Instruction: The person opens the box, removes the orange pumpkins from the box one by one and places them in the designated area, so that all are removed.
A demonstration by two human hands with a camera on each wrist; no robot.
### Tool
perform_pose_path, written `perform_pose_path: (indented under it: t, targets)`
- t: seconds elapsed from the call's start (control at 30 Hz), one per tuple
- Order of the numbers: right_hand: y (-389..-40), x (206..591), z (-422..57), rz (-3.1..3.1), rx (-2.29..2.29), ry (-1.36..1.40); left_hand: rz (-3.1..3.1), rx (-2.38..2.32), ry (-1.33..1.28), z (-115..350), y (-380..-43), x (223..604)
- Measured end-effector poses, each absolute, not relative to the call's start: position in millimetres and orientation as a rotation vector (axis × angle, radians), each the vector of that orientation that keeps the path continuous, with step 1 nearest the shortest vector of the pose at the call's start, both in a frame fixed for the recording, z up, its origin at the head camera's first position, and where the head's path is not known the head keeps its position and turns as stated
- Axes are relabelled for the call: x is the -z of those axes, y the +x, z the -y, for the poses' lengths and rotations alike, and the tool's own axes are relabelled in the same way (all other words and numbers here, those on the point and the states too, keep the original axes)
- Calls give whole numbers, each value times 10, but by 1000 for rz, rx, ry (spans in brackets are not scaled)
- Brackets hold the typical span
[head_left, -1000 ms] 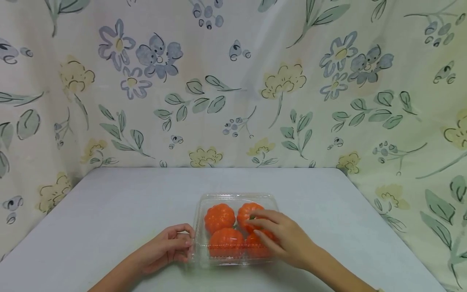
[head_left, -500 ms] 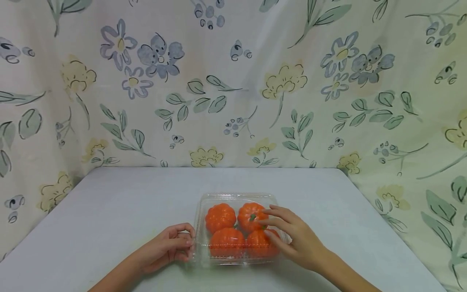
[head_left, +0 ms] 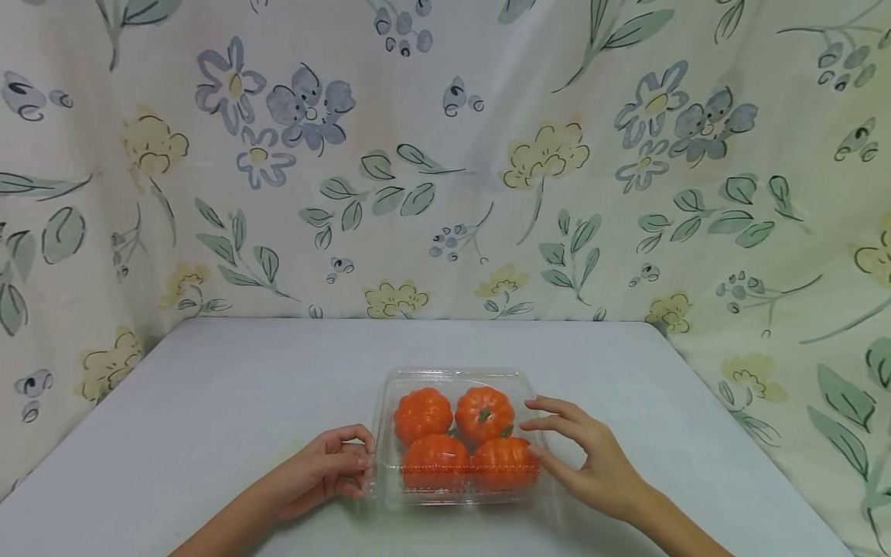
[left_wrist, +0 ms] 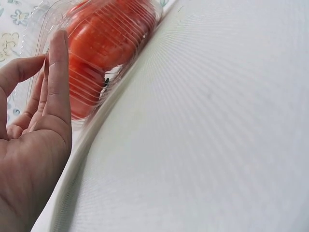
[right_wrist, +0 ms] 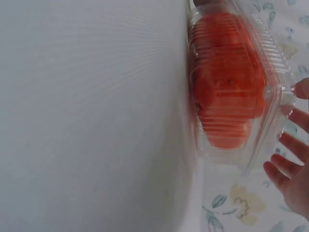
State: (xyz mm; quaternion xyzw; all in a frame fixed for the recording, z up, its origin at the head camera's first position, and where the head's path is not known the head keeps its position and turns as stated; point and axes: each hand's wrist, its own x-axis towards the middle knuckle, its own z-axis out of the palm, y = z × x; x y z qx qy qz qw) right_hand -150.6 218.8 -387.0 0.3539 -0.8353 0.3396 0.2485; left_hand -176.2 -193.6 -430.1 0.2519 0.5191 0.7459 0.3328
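Observation:
A clear plastic clamshell container (head_left: 452, 377) lies on the table with several small orange pumpkins in it. One pumpkin (head_left: 485, 415) at the back right shows a green stem. My left hand (head_left: 323, 472) is at the container's left side, thumb and fingers pinching its rim; the left wrist view shows the thumb (left_wrist: 29, 67) meeting the fingers at the plastic edge. My right hand (head_left: 592, 460) is beside the right edge, fingers spread and slightly bent, holding nothing. Seen from the right wrist, its fingertips (right_wrist: 277, 169) are close to the container's rim.
A white table (head_left: 264, 379) carries the container near its front. Behind and on both sides hangs a floral cloth (head_left: 445, 193).
My right hand has moved right, from over the pumpkins to the container's right edge, uncovering the right-hand pumpkins. The left hand has stayed at the left rim.

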Motion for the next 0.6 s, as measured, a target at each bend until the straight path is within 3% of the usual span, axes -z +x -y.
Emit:
perform_pose_path:
  t: [0.6]
  targets:
    - [-1487, 3912, -2399, 2412, -1529, 875, -1369, -1956, 658, 1927, -1751, 4295]
